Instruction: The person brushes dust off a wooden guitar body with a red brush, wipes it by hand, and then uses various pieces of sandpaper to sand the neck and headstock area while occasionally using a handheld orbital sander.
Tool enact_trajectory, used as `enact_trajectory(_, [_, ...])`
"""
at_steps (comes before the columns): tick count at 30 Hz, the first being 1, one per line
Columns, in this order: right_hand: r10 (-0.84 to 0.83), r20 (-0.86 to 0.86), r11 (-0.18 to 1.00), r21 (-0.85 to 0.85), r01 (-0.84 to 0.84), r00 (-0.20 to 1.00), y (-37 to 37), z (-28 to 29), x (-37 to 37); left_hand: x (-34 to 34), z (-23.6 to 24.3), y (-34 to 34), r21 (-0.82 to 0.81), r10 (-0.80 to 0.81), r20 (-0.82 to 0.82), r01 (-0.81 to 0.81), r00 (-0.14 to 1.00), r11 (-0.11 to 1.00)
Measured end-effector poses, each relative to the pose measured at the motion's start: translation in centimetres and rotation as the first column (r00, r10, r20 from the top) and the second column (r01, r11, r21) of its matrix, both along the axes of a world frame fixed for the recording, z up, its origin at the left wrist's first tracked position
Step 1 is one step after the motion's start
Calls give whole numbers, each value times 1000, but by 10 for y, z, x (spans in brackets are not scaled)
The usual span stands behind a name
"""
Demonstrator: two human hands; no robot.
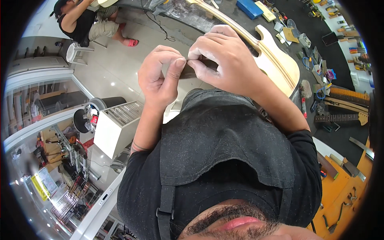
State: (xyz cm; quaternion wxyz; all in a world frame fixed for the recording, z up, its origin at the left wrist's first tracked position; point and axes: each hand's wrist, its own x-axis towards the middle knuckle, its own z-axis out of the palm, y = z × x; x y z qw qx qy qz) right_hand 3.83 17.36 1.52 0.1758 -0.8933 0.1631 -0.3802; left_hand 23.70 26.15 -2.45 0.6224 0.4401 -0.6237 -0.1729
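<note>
My left hand [160,76] and my right hand [228,56] are raised in front of my dark apron [224,136]. Their fingertips meet, each hand closed in a pinch of thumb and fingers. Anything held between them is too small or too hidden to make out. White dust coats the fingers, most of all on the right hand. Beyond my right forearm, a pale unfinished guitar body [286,70] with a long striped neck lies on the dark workbench [294,16]. Neither hand touches it.
On the bench to the right are a blue box [250,8], guitar necks [338,118] and a brush [306,89]. A white cabinet [110,134] stands at my left. Far left, another person [78,20] sits near a white stool [76,54].
</note>
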Motion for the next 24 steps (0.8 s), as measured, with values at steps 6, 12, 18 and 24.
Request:
enact_trajectory(6, [16,3,997,71,-16,1000,1,6,-5,19,-5,11,36,-33,-184,41,982,999])
enact_trajectory(12, [-20,-67,987,158,30,998,-5,-5,-32,48,-10,9,36,32,-273,-23,961,999])
enact_trajectory(18, [-262,-187,858,405,317,947,-33,-34,-70,81,-13,6,25,236,-273,-238,932,971])
enact_trajectory(24, [-94,13,989,120,91,996,-25,-17,-1,25,-23,-9,61,67,-269,-52,961,997])
